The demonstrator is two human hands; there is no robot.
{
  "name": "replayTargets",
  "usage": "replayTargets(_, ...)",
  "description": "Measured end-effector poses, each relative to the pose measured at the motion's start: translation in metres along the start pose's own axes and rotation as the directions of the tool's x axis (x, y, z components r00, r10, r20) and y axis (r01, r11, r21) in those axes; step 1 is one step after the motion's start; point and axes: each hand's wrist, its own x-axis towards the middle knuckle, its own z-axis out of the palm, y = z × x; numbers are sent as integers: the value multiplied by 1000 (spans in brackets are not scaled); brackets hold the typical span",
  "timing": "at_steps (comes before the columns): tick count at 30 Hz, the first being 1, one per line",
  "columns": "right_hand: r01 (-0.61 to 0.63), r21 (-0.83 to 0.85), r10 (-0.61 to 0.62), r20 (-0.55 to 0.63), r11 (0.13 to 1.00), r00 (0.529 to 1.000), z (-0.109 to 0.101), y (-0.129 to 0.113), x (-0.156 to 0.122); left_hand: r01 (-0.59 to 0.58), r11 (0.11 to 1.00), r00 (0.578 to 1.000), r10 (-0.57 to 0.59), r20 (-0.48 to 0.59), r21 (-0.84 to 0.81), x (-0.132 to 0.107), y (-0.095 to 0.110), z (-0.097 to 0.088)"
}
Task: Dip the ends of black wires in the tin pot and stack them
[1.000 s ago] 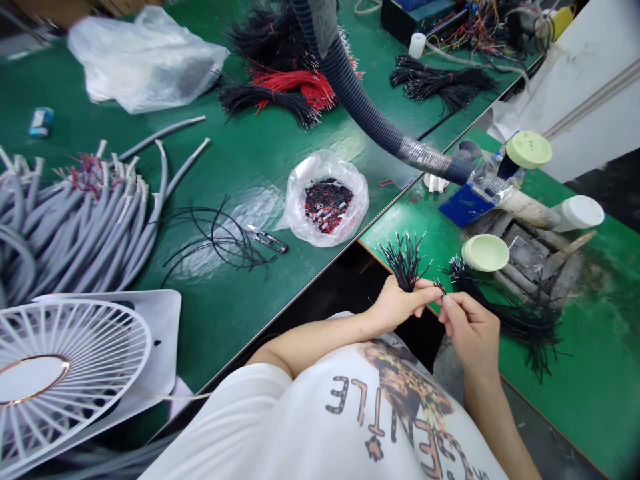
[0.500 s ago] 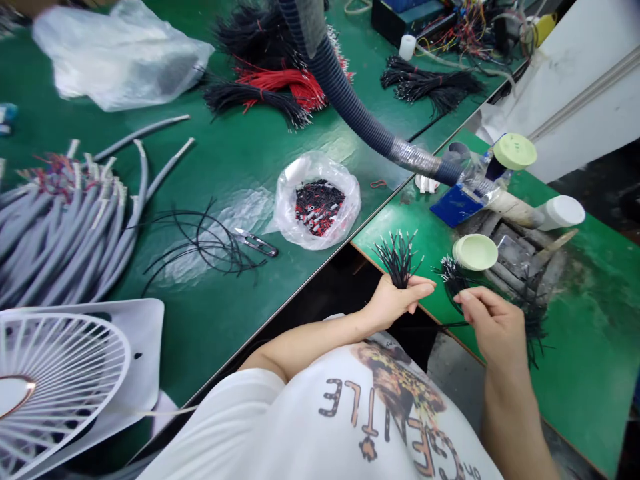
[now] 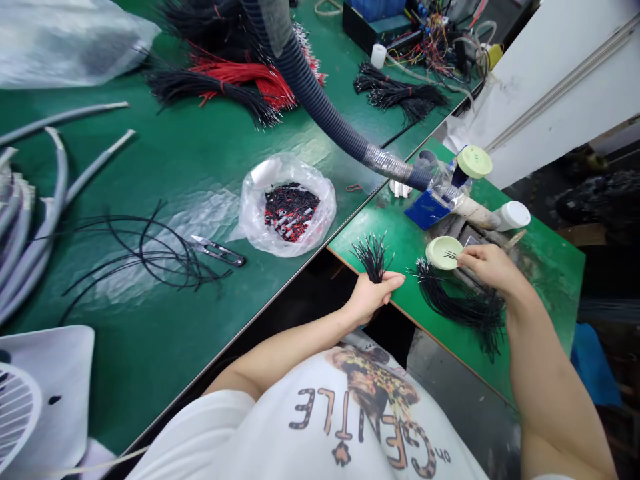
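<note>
My left hand (image 3: pixel 369 297) is closed around an upright bundle of black wires (image 3: pixel 373 257), whose pale tips fan out above the fist. A few thin black wires (image 3: pixel 451 255) are pinched in my right hand (image 3: pixel 487 268), their ends over a round pale-green dish (image 3: pixel 440 248). I cannot tell whether the tips touch what is inside. Just below that hand, a loose pile of black wires (image 3: pixel 450 297) lies curved on the small green table (image 3: pixel 537 333), its silvery ends toward my left hand.
A ribbed hose (image 3: pixel 325 100) arches down to a blue box (image 3: pixel 427 210). On the larger green bench are a plastic bag of small red and black parts (image 3: pixel 250 213), thread snips (image 3: pixel 220 251), red wires (image 3: pixel 255 72), grey cables (image 3: pixel 60 173) and a white fan (image 3: pixel 20 413).
My right hand has moved from the loose wire pile up to the pale-green dish, with a few wires in its fingers. My left hand keeps its bundle. The whole view has shifted right.
</note>
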Motion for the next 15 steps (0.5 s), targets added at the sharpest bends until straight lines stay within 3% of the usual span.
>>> replayTargets(8,45,-219,-15,139,975,990,1,-11,24,9,1000,1000,-9,-4,8,0,0,0)
replayTargets(15,15,-372,50,166,928,985,2,-18,28,-1,1000,1000,1,-7,14,1,0,0)
